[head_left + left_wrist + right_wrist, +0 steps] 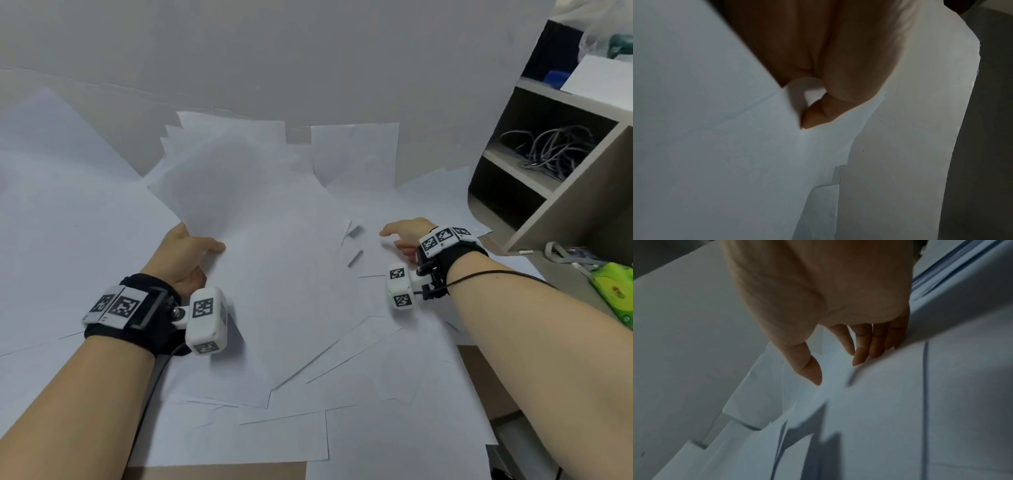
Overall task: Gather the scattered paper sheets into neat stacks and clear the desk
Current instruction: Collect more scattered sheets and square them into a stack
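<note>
Head view. White paper sheets [291,308] are spread in overlapping layers over most of the desk [219,471], whose brown surface is seen only at the near edge and the far corners. A bundle of sheets [246,192] is held raised and tilted by the left hand [185,257], the thumb laid on top of its near corner and the fingers hidden beneath. The right hand [407,236] is placed palm down on the loose sheets to the right, fingers partly bent; nothing is seen grasped by it. Marker-tagged bands and white camera blocks are worn on both wrists. A shelf unit [561,192] is set at the right, with coiled cables [548,150] in one compartment. A green packet [613,291] is seen on the desk just beside the shelf unit.

Left wrist view. The left hand [838,65] is shown closed on a paper edge, the sheet [715,129] pinched under the thumb. Further sheets are seen behind.

Right wrist view. The right hand [818,296] is shown loose, thumb held apart from the fingertips [875,352], which are set against the layered sheets [900,402]. No sheet is seen grasped.
</note>
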`<state>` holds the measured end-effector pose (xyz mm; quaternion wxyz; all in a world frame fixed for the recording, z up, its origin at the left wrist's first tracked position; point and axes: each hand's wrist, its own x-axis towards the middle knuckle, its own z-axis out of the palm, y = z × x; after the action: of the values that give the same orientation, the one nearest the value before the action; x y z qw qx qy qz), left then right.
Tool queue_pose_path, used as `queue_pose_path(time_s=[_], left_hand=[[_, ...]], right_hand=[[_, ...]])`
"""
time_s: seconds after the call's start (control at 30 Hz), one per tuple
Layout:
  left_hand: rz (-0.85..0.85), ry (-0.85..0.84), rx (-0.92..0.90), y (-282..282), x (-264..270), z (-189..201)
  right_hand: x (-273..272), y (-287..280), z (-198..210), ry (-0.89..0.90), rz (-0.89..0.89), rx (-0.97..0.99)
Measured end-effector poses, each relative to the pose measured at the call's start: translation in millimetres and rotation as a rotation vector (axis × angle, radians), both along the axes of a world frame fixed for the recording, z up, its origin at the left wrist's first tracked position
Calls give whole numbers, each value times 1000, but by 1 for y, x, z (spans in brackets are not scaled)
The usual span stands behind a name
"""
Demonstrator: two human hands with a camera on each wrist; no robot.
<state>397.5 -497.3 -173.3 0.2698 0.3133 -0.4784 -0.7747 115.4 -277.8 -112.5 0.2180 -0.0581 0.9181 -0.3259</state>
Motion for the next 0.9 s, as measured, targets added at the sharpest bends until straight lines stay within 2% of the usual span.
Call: queue_pose_path(time_s=[0.07,0.13,0.17,0.27,0.33,0.43,0.5,0.53,0.63,0.7,0.77,0.9], left_hand=[[76,21,24,2,1,3],[105,51,42,2,0,2],[117,59,48,1,0,0],[156,58,53,-2,-3,-5],[165,68,53,-2,-5,-6],[179,66,68,-3,-6,-7],[182,71,77,-2,-5,-7],[183,70,75,-2,-5,-7],[169,79,72,-2,-5,-7],[169,78,72,-2,-4,-7],[172,70,81,-3,-4,-8],[178,67,83,1,-3,-4]], right_hand=[[-3,0,3,-22,-22,-52],[-4,-3,8,-16,29,-80],[-5,-4,9,29,80,-44],[-1,-8,13,304,320,276],[2,-14,19,298,385,313],[0,-20,21,216,410,312],[1,-21,22,98,262,176],[1,-21,21,90,226,182],[7,-19,21,152,303,365],[11,-21,19,187,366,401],[10,-26,17,224,365,406],[8,-35,16,171,285,349]])
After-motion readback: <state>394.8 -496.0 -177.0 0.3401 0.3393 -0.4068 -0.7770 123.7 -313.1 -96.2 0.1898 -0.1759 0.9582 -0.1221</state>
